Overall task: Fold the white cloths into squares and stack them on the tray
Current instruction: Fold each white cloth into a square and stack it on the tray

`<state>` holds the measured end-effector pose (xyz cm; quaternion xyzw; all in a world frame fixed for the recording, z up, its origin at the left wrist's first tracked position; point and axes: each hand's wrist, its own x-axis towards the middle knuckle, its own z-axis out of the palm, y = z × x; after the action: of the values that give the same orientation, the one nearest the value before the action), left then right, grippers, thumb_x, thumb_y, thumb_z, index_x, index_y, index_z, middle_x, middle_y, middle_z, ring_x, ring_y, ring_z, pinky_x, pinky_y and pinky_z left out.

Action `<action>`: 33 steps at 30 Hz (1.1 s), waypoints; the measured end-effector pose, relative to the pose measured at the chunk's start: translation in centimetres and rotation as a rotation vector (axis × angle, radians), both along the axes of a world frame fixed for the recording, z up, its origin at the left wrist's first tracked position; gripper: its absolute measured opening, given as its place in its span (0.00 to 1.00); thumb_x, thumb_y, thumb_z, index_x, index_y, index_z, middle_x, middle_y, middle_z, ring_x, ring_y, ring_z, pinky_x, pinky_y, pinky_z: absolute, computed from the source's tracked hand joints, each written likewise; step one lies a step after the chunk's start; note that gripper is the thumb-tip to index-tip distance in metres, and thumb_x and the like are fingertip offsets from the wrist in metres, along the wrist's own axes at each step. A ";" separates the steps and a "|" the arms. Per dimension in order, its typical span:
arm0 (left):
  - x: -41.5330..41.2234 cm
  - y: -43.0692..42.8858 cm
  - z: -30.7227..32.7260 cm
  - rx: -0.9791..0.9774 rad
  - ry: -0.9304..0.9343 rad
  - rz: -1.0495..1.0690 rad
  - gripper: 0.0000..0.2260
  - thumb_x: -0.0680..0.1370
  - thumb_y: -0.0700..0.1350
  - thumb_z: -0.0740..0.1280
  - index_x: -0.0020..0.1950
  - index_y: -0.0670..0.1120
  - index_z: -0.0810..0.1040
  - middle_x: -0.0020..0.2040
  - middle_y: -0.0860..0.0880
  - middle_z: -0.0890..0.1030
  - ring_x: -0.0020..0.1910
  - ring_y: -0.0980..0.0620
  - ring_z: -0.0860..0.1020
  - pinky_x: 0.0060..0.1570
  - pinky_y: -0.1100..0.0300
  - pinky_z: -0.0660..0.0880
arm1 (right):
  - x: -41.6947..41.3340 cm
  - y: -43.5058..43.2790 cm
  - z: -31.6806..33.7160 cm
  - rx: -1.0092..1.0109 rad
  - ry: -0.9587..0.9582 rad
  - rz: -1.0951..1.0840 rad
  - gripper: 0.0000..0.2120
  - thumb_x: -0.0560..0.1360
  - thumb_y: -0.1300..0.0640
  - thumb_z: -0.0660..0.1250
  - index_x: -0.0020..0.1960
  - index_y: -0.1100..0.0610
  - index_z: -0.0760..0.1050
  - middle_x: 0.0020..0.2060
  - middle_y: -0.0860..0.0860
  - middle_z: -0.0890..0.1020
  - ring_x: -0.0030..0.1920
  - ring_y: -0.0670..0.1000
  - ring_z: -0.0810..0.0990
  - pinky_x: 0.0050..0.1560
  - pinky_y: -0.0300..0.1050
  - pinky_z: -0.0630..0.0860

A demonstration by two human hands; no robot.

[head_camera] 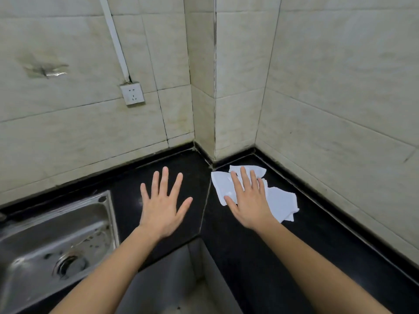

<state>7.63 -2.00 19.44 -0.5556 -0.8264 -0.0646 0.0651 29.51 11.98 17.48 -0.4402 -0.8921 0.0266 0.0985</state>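
looks like folding hasn't started: right hand (248,200) flat on the rumpled cloth (281,202), left hand (162,205) spread empty beside it, needs smoothing first

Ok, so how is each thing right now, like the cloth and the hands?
cloth: crumpled, not folded, lying on the counter.
right hand: fingers straight, resting on the cloth.
left hand: fingers spread, holding nothing.
sink: no dishes inside, specks near the drain.
socket: nothing plugged in.
tray: not in view.
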 end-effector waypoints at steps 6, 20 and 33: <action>-6.9 8.4 -0.5 -0.069 -0.005 -0.155 0.33 0.79 0.69 0.40 0.81 0.55 0.39 0.80 0.44 0.35 0.79 0.41 0.36 0.75 0.33 0.43 | -3.8 4.6 -0.6 -0.033 -0.067 -0.160 0.39 0.76 0.34 0.36 0.82 0.53 0.44 0.81 0.58 0.47 0.80 0.63 0.46 0.79 0.61 0.48; -4.6 25.9 -10.3 -0.383 -0.157 -0.470 0.35 0.80 0.66 0.45 0.81 0.51 0.39 0.81 0.43 0.36 0.80 0.42 0.38 0.77 0.38 0.45 | -1.1 15.4 -10.9 -0.435 -0.180 -0.363 0.31 0.82 0.48 0.58 0.80 0.54 0.51 0.66 0.53 0.72 0.62 0.54 0.74 0.55 0.48 0.75; -0.4 32.5 -24.7 -0.553 -0.075 -0.743 0.12 0.62 0.44 0.80 0.43 0.48 0.83 0.42 0.48 0.80 0.39 0.47 0.79 0.36 0.54 0.76 | 0.9 21.9 -22.1 -0.395 -0.311 -0.312 0.19 0.51 0.64 0.83 0.40 0.56 0.82 0.38 0.52 0.83 0.37 0.55 0.83 0.29 0.46 0.75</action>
<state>7.21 30.52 -5.22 -0.8077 -0.5594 0.1191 -0.1429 30.39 33.87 -4.61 -0.5815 -0.7956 0.1163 -0.1240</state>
